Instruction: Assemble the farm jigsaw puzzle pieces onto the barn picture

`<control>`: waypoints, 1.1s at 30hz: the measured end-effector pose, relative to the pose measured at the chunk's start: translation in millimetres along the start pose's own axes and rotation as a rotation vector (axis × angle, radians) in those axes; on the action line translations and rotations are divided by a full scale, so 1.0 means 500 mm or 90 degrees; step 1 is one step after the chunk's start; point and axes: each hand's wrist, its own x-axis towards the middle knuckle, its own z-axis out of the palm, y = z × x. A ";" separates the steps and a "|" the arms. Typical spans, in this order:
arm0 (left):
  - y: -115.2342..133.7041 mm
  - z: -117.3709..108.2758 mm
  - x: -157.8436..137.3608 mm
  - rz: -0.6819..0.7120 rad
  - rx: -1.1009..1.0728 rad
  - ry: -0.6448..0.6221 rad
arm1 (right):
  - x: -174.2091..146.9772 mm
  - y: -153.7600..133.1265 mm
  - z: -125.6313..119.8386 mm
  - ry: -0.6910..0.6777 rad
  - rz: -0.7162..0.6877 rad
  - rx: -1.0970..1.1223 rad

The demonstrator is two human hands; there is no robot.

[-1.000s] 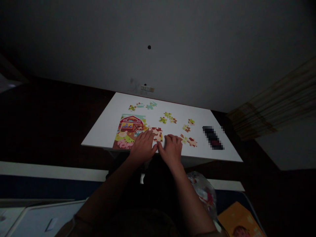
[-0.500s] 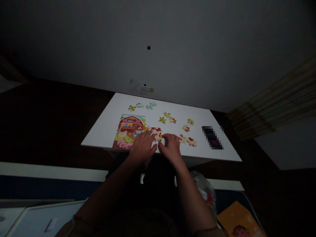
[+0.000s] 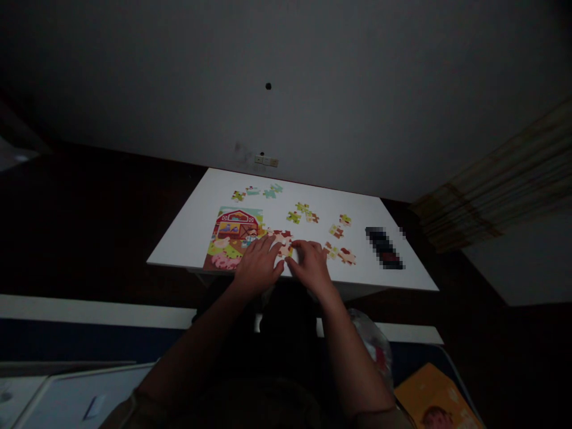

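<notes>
Head view, right hand point(image 3: 311, 263): has shifted slightly left; its fingertips now reach the right side of the spotted pieces point(image 3: 283, 239); whether they pinch, I cannot tell.
Left hand point(image 3: 257, 263): lies flat, grasping nothing, over the lower right of the barn puzzle point(image 3: 235, 231).
Barn puzzle: along the table's point(image 3: 176, 241) near edge, toward the near left corner.
Meaning: both hands seem to align the spotted pieces.

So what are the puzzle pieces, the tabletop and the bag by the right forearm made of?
Puzzle pieces: probably printed cardboard; flat, cleanly cut tabs and bright artwork, though thin wood isn't ruled out.
Tabletop: perhaps laminate or painted board; smooth, even white, no visible grain.
Bag: likely clear plastic film; see-through, crinkled, with shiny highlights.
</notes>
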 end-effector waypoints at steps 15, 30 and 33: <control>-0.005 0.005 0.001 0.007 0.002 -0.013 | 0.034 0.064 -0.035 -0.023 0.020 -0.085; -0.003 0.002 0.003 0.006 0.019 -0.007 | 0.130 0.092 -0.061 -0.165 -0.160 -0.115; -0.004 0.003 0.005 0.005 0.016 -0.010 | 0.141 0.097 -0.060 -0.181 -0.194 -0.114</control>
